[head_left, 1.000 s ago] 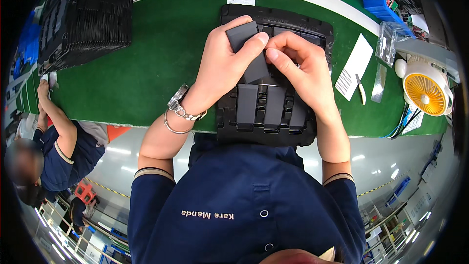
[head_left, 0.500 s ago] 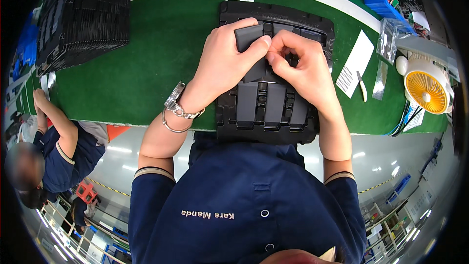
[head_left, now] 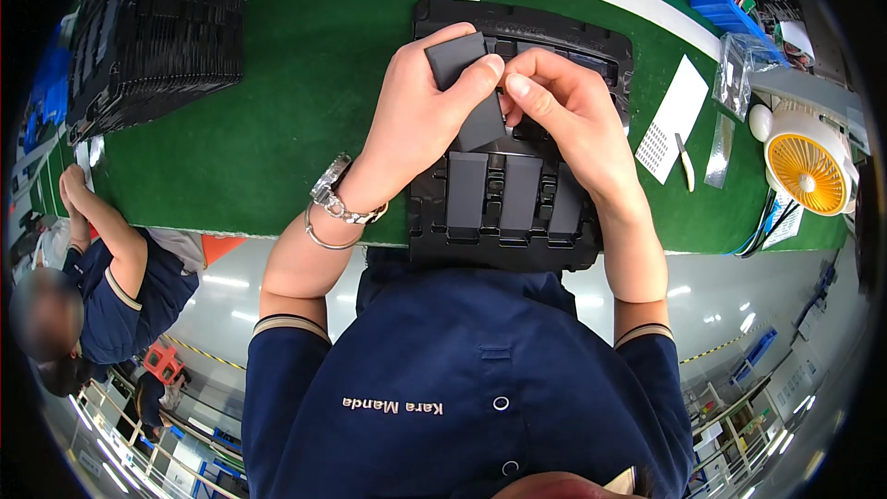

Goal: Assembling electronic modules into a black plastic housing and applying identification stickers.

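My left hand (head_left: pixel 428 97) is closed around a flat black rectangular block (head_left: pixel 469 92), its thumb across the face. The block is tilted above a black moulded tray (head_left: pixel 434 249). At the block's right edge is my right hand (head_left: pixel 564 106), with thumb and forefinger bent together in a pinch; whatever lies between them is too small or hidden to make out. Similar black blocks sit upright side by side in the tray's near slots, among them one block (head_left: pixel 468 194) at the left and another block (head_left: pixel 520 196) in the middle. Both hands hide part of the tray's far slots.
A tall stack of black trays (head_left: pixel 162 46) stands at the far left of the green table (head_left: pixel 305 111). To the right lie a label sheet (head_left: pixel 673 120), a white-handled knife (head_left: pixel 686 164), clear plastic bags (head_left: pixel 733 79) and a yellow-and-white fan (head_left: pixel 806 176). A co-worker (head_left: pixel 120 259) is at the left.
The block in my left hand has tilted and turned, showing more of its face. My right thumb and fingers have shifted slightly along its right edge. The tray stays in place.
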Motion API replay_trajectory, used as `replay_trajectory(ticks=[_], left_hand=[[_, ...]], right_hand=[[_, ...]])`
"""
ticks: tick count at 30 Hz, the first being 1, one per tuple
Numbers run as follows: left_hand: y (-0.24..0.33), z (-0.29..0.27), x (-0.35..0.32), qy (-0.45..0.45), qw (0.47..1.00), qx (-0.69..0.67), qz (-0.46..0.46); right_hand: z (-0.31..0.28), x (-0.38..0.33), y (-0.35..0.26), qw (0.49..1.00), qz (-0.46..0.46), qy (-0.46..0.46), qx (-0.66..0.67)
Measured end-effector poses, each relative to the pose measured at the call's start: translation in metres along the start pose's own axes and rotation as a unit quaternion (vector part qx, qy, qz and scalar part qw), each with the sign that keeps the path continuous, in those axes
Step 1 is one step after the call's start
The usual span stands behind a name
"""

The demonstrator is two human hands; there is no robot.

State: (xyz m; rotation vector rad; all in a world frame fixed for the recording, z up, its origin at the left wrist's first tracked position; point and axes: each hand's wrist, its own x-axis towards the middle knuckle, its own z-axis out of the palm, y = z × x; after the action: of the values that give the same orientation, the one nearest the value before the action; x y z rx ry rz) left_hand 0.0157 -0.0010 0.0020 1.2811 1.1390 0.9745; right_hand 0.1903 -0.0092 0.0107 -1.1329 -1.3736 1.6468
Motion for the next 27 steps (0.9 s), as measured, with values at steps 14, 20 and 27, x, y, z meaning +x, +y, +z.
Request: replay_trajectory(ticks=[14, 20, 27], left_hand=[[-0.0006, 0.0013, -0.0024, -0.009, 0.999, -0.034, 0.000], [0.0019, 0.0006, -0.0021, -0.031, 0.996, -0.077, -0.017], [0.0016, -0.0004, -0.0019, -0.042, 0.994, -0.103, -0.012]], right_hand=[[0.0074, -0.0060, -0.0073, 0.998, -0.003, 0.037, -0.050], [0.0083, -0.0082, -0.0063, 0.997, -0.015, 0.045, -0.063], [0.0095, -0.0076, -0.0068, 0.999, -0.015, 0.030, -0.034]])
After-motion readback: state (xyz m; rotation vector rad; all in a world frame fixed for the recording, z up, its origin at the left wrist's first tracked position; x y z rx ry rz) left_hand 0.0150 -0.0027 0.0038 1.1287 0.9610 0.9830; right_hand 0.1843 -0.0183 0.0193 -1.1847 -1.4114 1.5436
